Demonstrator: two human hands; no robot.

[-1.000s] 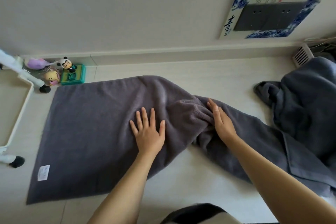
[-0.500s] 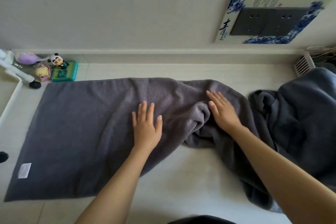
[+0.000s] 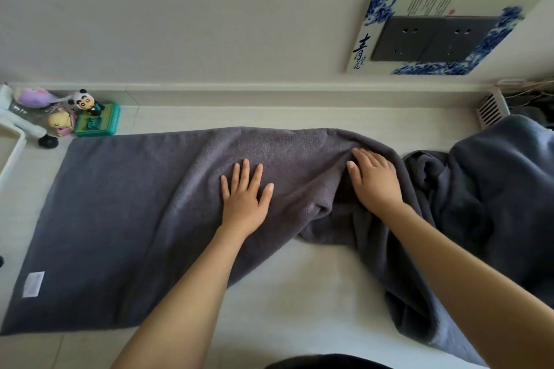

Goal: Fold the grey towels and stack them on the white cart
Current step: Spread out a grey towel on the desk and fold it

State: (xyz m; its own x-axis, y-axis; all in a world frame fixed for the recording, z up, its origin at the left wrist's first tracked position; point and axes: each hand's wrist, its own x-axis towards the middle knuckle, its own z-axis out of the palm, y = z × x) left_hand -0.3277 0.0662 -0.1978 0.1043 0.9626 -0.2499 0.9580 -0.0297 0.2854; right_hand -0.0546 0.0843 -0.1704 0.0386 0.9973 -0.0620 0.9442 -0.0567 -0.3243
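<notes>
Left hand [image 3: 244, 199] flat, fingers spread, pressing the grey towel [image 3: 126, 219]; right hand [image 3: 374, 181] flat, straight-fingered, on its bunched fold.

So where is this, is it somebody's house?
Probably a room in a home, seen at floor level. A grey towel lies spread on pale floor tiles, little toy figures sit by the skirting, and a decorated wall socket is above.

Bare floor [image 3: 299, 293] lies open near the towel [image 3: 126, 219]; toys [image 3: 87, 114] (far left corner) crowd the wall.
</notes>
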